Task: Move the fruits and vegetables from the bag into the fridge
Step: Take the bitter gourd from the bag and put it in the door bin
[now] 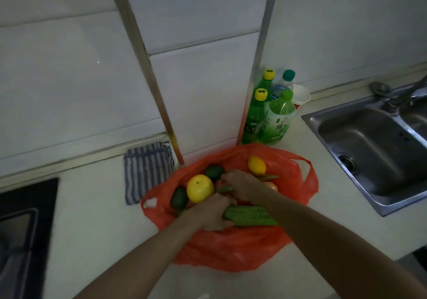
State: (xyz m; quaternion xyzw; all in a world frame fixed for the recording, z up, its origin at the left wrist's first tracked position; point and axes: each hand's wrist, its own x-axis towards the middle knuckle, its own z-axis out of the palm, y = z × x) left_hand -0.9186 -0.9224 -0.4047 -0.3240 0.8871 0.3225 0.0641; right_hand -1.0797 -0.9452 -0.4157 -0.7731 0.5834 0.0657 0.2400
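An open red plastic bag [231, 250] lies on the counter in front of me. Inside it are a round yellow fruit [199, 188], a lemon [256, 165], two dark avocados [214, 172] [178, 198] and long ridged green gourds [250, 215]. My left hand [211, 213] is down in the bag with its fingers curled around the left end of the gourds. Reaching in further back, my right hand [240, 184] has its fingers closed around a thin green vegetable [224, 189]. What lies under the hands is hidden. The fridge is out of sight.
Several green drink bottles [275, 118] and a white bowl [300, 94] stand behind the bag against the wall. A striped cloth [145, 169] lies to the bag's left. A steel sink [379, 146] is on the right, a black hob [23, 229] on the left.
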